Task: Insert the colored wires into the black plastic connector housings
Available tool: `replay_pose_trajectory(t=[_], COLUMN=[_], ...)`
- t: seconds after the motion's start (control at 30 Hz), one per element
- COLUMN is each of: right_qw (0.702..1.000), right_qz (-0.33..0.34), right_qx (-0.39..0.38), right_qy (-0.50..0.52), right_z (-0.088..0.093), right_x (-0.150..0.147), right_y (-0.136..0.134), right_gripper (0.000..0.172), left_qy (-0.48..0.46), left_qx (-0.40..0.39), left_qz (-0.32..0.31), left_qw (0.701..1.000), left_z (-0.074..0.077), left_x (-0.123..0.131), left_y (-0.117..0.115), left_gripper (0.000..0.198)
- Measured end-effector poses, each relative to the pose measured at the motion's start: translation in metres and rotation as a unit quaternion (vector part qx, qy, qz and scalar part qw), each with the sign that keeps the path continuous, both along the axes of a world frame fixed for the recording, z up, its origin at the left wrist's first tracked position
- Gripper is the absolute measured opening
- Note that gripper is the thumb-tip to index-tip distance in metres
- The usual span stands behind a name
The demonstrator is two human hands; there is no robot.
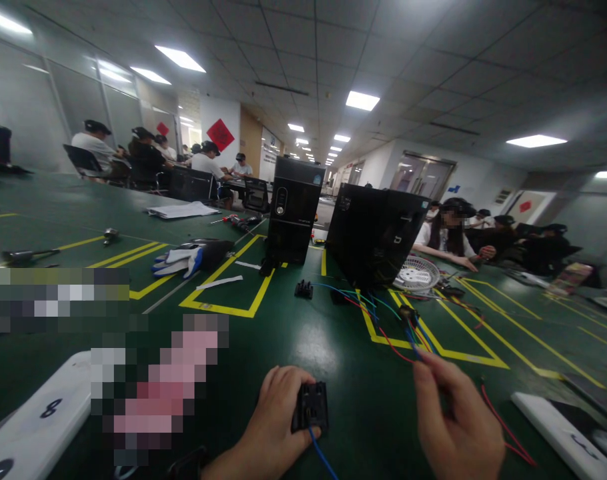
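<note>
On the green table [293,347], left hand [273,427] grips a black connector [310,407]; right hand [458,427] pinches wires [413,333].

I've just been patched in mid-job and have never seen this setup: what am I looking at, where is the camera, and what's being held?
There is no machine here: a person works with bare hands, and the one picture comes from a camera on their head, looking forward and down. The left hand has its grip on a small black block with a blue wire trailing from it. The right hand pinches a bundle of coloured wires that runs across the green table, marked with yellow tape. Further off stand a black computer tower and a second black case, with a white fan grille, gloves and a small black connector lying nearby. Other people sit at the far tables.
</note>
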State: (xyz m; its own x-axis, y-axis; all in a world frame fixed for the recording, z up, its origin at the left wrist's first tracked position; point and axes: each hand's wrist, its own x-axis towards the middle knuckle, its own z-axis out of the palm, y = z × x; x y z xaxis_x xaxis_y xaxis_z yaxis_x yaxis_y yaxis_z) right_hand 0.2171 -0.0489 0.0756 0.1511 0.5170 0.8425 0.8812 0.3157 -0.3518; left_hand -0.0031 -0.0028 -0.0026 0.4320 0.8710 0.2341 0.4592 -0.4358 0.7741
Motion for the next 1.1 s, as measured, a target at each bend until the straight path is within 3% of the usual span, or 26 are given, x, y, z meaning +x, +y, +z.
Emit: replay_pose_trajectory(t=[0.1, 0.2, 0.3, 0.5, 0.7, 0.87, 1.1], right_qw=[0.981, 0.944, 0.918, 0.939, 0.919, 0.882, 0.853], right_qz=[-0.021, 0.06, 0.136, 0.115, 0.077, 0.049, 0.02], right_qx=[-0.031, -0.059, -0.075, -0.213, -0.382, -0.464, -0.502], right_qy=[0.192, 0.32, 0.365, 0.245, 0.065, -0.069, -0.144], right_z=[0.02, 0.037, 0.048, 0.055, 0.023, -0.005, -0.007], right_x=[0.012, 0.02, 0.023, 0.006, -0.029, -0.057, -0.068], right_y=[0.007, 0.024, 0.05, 0.127, 0.201, 0.233, 0.266], right_gripper=[0.036, 0.044, 0.042, 0.045, 0.024, 0.02, 0.025], left_qy=[0.002, 0.003, 0.005, 0.011, 0.012, 0.031, 0.029], left_qx=[-0.007, -0.012, -0.022, -0.014, -0.002, 0.004, 0.002], left_qz=[0.001, 0.004, 0.007, 0.007, 0.001, 0.001, 0.022], left_qw=[1.0, 1.0, 1.0, 1.0, 1.0, 1.0, 0.999], left_z=[0.001, 0.002, 0.003, 0.003, -0.007, -0.018, -0.025], left_x=[0.0, 0.001, 0.001, 0.002, 0.002, 0.004, 0.008], left_y=[0.001, 0.0, -0.001, 0.0, 0.006, 0.014, 0.016], left_gripper=[0.044, 0.044, 0.045, 0.047, 0.051, 0.056, 0.058])
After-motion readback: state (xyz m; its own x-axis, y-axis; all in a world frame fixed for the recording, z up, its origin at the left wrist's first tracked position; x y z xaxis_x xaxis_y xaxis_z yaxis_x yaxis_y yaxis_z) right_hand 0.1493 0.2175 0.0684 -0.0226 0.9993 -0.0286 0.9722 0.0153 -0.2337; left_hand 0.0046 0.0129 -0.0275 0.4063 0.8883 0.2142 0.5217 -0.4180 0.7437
